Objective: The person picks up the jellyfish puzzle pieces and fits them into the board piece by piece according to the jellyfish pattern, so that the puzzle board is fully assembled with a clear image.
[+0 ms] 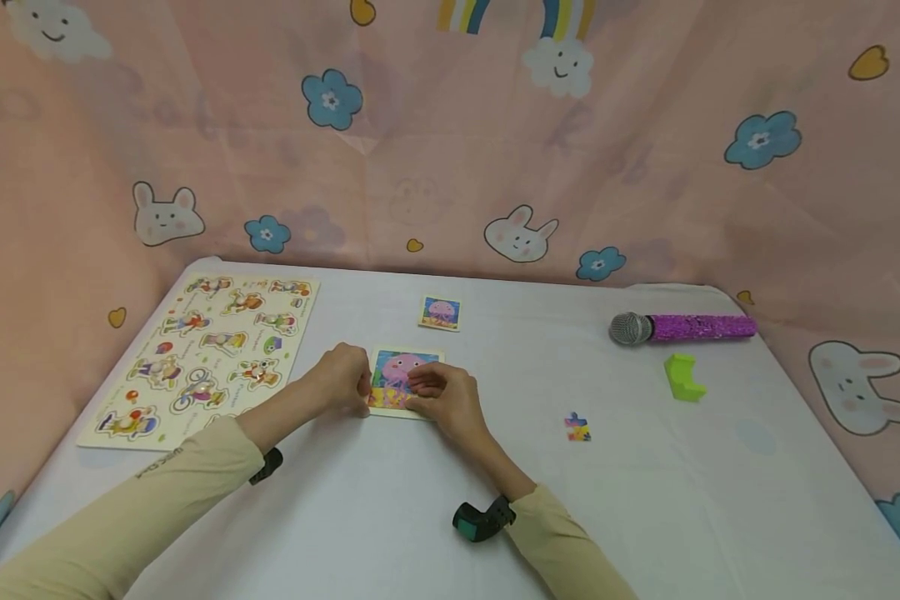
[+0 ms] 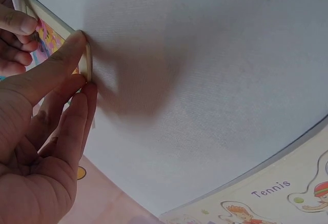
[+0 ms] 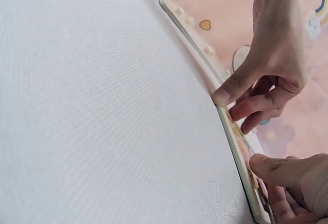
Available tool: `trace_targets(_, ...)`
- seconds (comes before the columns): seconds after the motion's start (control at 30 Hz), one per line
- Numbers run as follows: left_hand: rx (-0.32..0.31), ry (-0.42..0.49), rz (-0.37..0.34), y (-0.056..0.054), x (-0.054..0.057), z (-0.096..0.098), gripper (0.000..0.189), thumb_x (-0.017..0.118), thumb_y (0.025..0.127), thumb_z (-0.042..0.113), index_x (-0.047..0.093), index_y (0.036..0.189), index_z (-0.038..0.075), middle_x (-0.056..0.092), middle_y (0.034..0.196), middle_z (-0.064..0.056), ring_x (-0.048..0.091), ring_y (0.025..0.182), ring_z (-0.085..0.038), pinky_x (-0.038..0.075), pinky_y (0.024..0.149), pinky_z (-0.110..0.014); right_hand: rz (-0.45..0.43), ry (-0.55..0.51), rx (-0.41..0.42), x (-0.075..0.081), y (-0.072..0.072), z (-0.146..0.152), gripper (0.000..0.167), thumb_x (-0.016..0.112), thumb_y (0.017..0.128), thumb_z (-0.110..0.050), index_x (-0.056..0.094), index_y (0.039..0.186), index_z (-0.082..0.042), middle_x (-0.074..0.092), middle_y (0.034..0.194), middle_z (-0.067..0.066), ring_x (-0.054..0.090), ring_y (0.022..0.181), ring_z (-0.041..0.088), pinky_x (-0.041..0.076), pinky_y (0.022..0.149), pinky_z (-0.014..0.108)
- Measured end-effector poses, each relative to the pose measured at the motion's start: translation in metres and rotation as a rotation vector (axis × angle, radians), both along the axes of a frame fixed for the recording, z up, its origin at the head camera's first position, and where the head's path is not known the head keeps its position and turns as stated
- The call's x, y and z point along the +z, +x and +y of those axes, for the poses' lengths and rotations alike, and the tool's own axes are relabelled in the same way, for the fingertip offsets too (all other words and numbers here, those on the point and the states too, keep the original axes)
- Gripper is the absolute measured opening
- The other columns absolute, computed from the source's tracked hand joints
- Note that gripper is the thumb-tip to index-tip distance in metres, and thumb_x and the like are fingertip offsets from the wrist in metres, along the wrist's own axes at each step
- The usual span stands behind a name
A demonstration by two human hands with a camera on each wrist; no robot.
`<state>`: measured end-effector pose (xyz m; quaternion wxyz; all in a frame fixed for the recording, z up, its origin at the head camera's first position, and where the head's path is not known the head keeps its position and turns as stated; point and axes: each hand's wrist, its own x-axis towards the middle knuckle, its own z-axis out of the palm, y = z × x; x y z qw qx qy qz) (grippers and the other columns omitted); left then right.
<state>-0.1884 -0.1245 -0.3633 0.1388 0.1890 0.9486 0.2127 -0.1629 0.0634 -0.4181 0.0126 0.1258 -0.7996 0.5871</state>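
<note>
A small square jigsaw puzzle (image 1: 392, 377) in a pale frame lies at the middle of the table, with a pink cartoon animal on blue above yellow. At its near left corner my left hand (image 1: 342, 379) pinches the frame, thumb on top in the left wrist view. My right hand (image 1: 450, 404) is over the puzzle's right side, fingers bent and thumb low on the picture, hiding that part. Whether a piece is between those fingers I cannot tell. A loose puzzle piece (image 1: 577, 427), pink, yellow and blue, lies to the right.
Behind the puzzle lies a small picture card (image 1: 440, 313) with a similar pink animal. A large pegged puzzle board (image 1: 217, 321) is at the left. On the right are a purple glitter microphone (image 1: 701, 327) and a bright green angular block (image 1: 684, 379). A patterned pink curtain (image 1: 420, 167) encloses the table.
</note>
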Motion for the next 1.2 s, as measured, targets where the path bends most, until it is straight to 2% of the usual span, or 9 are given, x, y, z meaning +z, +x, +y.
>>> trace_targets(0.07, 0.001, 0.000, -0.001, 0.000, 0.000, 0.000, 0.023, 0.085, 0.061, 0.000, 0.065, 0.071, 0.001, 0.058, 0.067, -0.004, 0.050, 0.062, -0.017, 0.042, 0.058, -0.026, -0.003, -0.019, 0.007, 0.006, 0.003, -0.001, 0.033, 0.077, 0.068, 0.014, 0.066, 0.099, 0.011, 0.068, 0.093, 0.023, 0.066, 0.086, 0.033, 0.055, 0.075, 0.033)
trace_targets(0.2, -0.005, -0.001, 0.002, -0.001, -0.001, -0.001, 0.022, 0.086, 0.062, 0.001, 0.065, 0.070, 0.002, 0.058, 0.067, -0.004, 0.050, 0.063, -0.017, 0.041, 0.058, -0.025, -0.011, -0.026, 0.019, 0.005, 0.002, -0.002, 0.032, 0.076, 0.069, 0.015, 0.066, 0.099, 0.012, 0.067, 0.093, 0.025, 0.066, 0.086, 0.035, 0.055, 0.075, 0.037)
trace_targets(0.4, -0.007, 0.007, 0.000, -0.001, -0.002, 0.000, 0.022, 0.086, 0.063, 0.000, 0.065, 0.071, 0.002, 0.058, 0.068, -0.004, 0.050, 0.064, -0.017, 0.042, 0.059, -0.025, -0.023, -0.003, 0.034, -0.002, -0.002, 0.000, 0.031, 0.078, 0.070, 0.011, 0.067, 0.099, 0.008, 0.069, 0.094, 0.019, 0.067, 0.087, 0.029, 0.055, 0.074, 0.029)
trace_targets(0.63, 0.010, 0.000, -0.010, 0.001, -0.002, 0.001, 0.024, 0.086, 0.062, 0.000, 0.065, 0.072, 0.002, 0.057, 0.068, -0.004, 0.051, 0.064, -0.017, 0.043, 0.059, -0.025, -0.074, -0.108, 0.054, -0.003, -0.001, 0.015, 0.034, 0.075, 0.074, 0.011, 0.065, 0.107, 0.009, 0.067, 0.100, 0.022, 0.065, 0.094, 0.033, 0.053, 0.079, 0.026)
trace_targets(0.77, 0.011, -0.005, -0.012, 0.000, -0.001, 0.001, 0.024, 0.087, 0.062, 0.001, 0.065, 0.071, 0.002, 0.057, 0.068, -0.004, 0.051, 0.065, -0.017, 0.043, 0.060, -0.026, -0.123, -0.160, 0.048, -0.005, -0.003, 0.033, 0.036, 0.073, 0.076, 0.012, 0.063, 0.110, 0.010, 0.065, 0.104, 0.024, 0.064, 0.097, 0.031, 0.052, 0.081, 0.025)
trace_targets(0.9, 0.007, -0.002, -0.012, 0.001, 0.000, 0.002, 0.024, 0.086, 0.062, 0.001, 0.065, 0.072, 0.002, 0.057, 0.069, -0.004, 0.051, 0.065, -0.017, 0.043, 0.060, -0.027, -0.162, -0.156, 0.016, -0.003, -0.003, 0.057, 0.038, 0.072, 0.077, 0.011, 0.060, 0.114, 0.010, 0.063, 0.110, 0.024, 0.063, 0.099, 0.028, 0.051, 0.082, 0.024)
trace_targets(1.2, 0.012, -0.001, -0.006, 0.002, 0.002, 0.002, 0.024, 0.085, 0.062, -0.001, 0.064, 0.072, 0.002, 0.058, 0.068, -0.005, 0.051, 0.064, -0.017, 0.043, 0.060, -0.027, -0.146, -0.122, -0.033, 0.001, 0.005, 0.120, 0.043, 0.071, 0.080, 0.008, 0.056, 0.120, 0.011, 0.059, 0.119, 0.027, 0.063, 0.102, 0.021, 0.050, 0.086, 0.022)
